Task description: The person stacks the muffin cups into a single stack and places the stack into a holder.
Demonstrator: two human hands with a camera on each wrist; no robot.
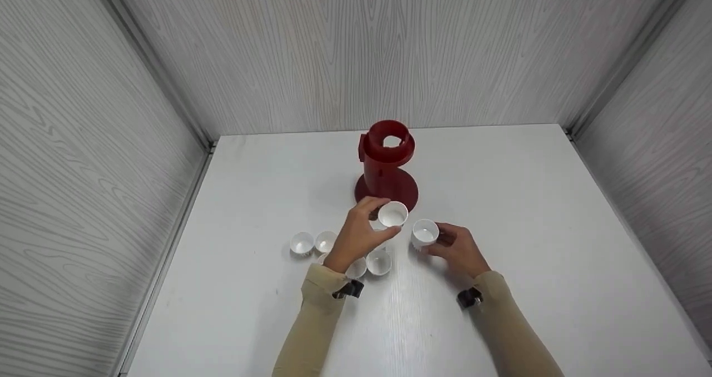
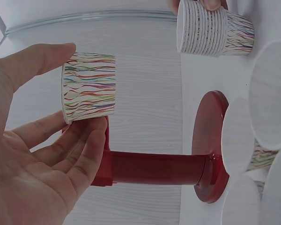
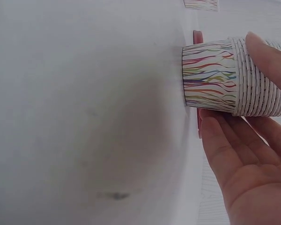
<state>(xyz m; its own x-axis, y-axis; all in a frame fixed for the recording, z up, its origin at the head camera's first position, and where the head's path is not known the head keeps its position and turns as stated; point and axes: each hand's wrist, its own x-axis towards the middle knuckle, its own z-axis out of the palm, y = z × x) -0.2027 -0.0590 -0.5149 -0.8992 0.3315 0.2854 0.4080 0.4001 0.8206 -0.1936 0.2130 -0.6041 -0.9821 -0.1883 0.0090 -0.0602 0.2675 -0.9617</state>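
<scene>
My left hand (image 1: 359, 235) pinches a single paper cup (image 2: 90, 86) by its rim, between thumb and fingers. Wavy coloured lines cover its white wall, and its mouth faces up in the head view. To the right, my right hand (image 1: 460, 250) grips a stack of nested paper cups (image 3: 213, 77) from the side, thumb across the piled rims. The stack stands upright, its base close to the table. Several more paper cups (image 1: 302, 244) stand mouth up under and beside my left forearm, partly hidden by it.
Just beyond my hands stands a red holder (image 1: 384, 168) with a round base and a ring-shaped top. The white table (image 1: 267, 182) is closed in by wood-grain panels at the back (image 1: 334, 54), left and right.
</scene>
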